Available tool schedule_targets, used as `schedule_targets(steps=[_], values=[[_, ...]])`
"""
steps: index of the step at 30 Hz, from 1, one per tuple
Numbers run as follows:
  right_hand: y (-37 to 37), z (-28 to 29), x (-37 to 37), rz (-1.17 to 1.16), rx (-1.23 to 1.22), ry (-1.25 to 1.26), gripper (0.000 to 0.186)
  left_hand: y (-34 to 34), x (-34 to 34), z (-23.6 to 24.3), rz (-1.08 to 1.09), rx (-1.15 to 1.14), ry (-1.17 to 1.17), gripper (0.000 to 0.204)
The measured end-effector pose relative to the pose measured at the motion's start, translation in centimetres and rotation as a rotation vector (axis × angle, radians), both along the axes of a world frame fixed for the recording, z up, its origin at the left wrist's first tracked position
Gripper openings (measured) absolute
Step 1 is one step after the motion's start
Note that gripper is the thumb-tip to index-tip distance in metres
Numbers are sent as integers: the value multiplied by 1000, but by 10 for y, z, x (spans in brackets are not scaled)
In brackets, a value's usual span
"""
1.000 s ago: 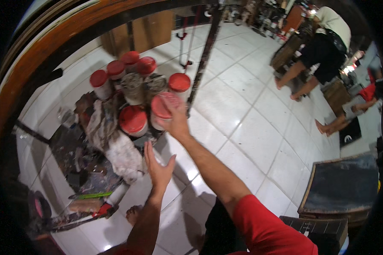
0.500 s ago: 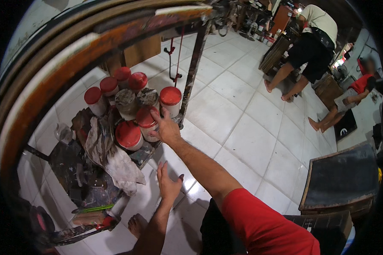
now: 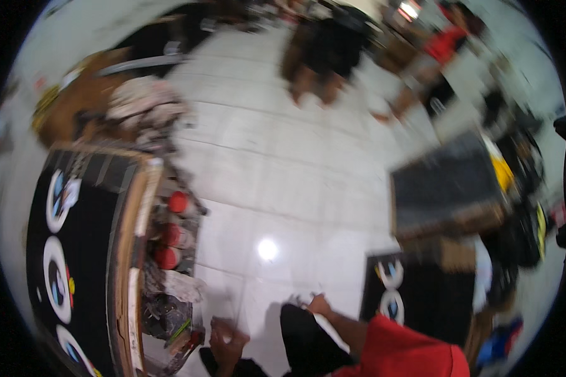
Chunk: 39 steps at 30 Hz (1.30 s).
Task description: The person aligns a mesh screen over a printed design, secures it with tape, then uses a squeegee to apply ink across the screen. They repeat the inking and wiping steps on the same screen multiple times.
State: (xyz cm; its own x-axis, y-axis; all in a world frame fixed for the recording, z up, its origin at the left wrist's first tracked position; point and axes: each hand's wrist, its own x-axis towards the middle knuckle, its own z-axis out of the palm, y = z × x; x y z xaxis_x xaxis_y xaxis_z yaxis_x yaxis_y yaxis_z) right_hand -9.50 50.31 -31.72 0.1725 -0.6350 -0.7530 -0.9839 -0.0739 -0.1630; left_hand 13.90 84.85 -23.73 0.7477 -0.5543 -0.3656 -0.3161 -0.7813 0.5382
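Observation:
My left hand (image 3: 227, 341) hangs low beside the shelf's near end, thumb and fingers apart, with nothing visible in it. Over the floor by my dark-clothed knee is my right hand (image 3: 319, 305); motion smears its fingers, and I see no object there. To the left, under a thick-edged table, several jars with red lids (image 3: 178, 202) stand on the lower shelf, away from both hands. A crumpled pale rag (image 3: 181, 286) lies in front of them. Nearer still are a stained dark surface (image 3: 168, 314) and a thin green tool (image 3: 181, 329).
Black printed panels with white rings (image 3: 75, 251) cover the left tabletop. At right stand a dark framed board (image 3: 443, 188) and another black printed panel (image 3: 421, 295). Farther off, one person in dark shorts (image 3: 333, 47) bends over and another in red (image 3: 445, 45) sits by the wall.
My view has swung up and right, away from the jars. My right hand has left the red-lidded jar it was touching and drawn back near my knee. My left hand is lower.

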Motion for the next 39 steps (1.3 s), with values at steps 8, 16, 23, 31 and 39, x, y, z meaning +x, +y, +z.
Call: schedule_targets(steps=[8, 16, 23, 31, 39], values=[[17, 229, -287, -397, 48, 137, 45, 15, 40, 132, -449, 172, 158, 67], [91, 272, -327, -983, 147, -468, 46, -202, 41, 199, -478, 171, 107, 23], [58, 321, -392, -1057, 77, -426, 52, -374, -58, 269, -471, -6, -35, 33], [-205, 396, -429, -1003, -438, -468, 49, -467, -74, 239, -379, 234, 147, 99], [-580, 479, -505, -845, -938, -241, 88, -595, -1, 143, -8, 413, 498, 99]])
